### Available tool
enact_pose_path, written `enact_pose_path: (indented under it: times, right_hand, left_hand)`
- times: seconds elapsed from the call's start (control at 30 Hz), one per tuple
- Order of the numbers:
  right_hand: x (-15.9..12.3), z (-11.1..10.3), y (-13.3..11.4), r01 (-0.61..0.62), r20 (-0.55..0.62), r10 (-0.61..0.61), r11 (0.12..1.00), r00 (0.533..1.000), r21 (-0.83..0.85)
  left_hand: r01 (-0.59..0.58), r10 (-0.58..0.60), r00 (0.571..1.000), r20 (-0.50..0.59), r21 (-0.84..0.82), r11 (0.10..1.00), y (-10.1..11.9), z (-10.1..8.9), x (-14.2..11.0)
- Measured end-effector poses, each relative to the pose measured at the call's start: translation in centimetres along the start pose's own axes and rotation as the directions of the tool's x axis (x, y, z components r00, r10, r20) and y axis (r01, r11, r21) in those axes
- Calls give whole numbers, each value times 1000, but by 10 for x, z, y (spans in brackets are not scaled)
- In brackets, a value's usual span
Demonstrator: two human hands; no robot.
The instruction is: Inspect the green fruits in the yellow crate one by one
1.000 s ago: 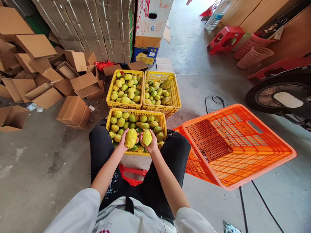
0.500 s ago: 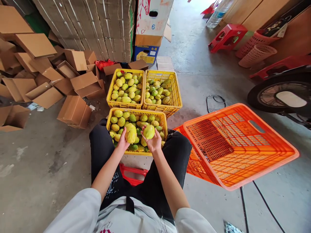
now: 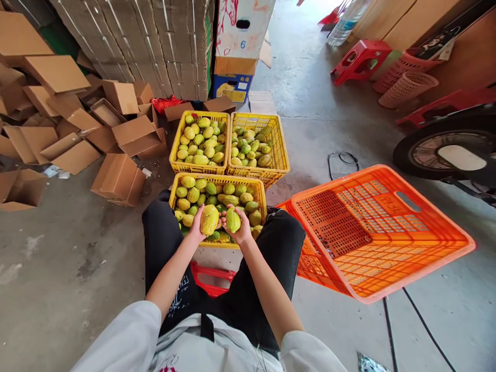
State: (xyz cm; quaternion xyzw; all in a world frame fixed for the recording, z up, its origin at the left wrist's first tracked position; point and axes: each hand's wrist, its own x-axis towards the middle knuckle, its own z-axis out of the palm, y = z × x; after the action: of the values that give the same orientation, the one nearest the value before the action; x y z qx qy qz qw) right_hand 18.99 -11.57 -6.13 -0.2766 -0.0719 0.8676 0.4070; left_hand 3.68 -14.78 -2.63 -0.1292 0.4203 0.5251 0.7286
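Note:
My left hand (image 3: 196, 226) is closed around the side of a yellow papaya (image 3: 210, 219) with dark marks on its skin. In my right hand (image 3: 244, 228) lies a smaller, greener papaya (image 3: 233, 220), gripped by the fingers. The two fruits are side by side, a small gap between them, above the near yellow crate (image 3: 263, 199). That crate stands in front of my knees and holds many green and yellow papayas, partly hidden by my hands. Two more yellow crates of papayas stand behind it, a left one (image 3: 173, 150) and a right one (image 3: 282, 142).
A large orange crate (image 3: 418, 268) leans at my right. Loose cardboard boxes (image 3: 120, 178) are heaped at the left, before stacked flattened cardboard (image 3: 147, 46). A red stool (image 3: 360, 59), pink baskets (image 3: 411, 88) and a wheel (image 3: 426, 150) are on the right. Black cables cross the floor.
My right hand has moved slightly left and down and turned inward, bringing its papaya nearer to the other one. My left hand has shifted slightly down with its fruit.

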Motion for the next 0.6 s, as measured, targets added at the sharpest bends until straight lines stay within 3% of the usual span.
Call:
enact_pose_path:
  times: [0.2,0.3,0.47,0.6]
  right_hand:
    - [0,0,0,13,8,-14,996,1000,93]
    - [0,3,-1,41,-12,-40,988,999,151]
    - [-5,9,-10,121,-96,-105,975,990,185]
    - [-9,12,-16,150,-103,-131,968,986,201]
  left_hand:
    - [-129,128,992,-20,-48,991,1,-4,3]
    - [-173,179,983,30,-134,976,2,-8,3]
    - [-163,198,969,147,-218,962,2,-11,2]
    - [-155,181,974,133,-180,971,-1,-11,5]
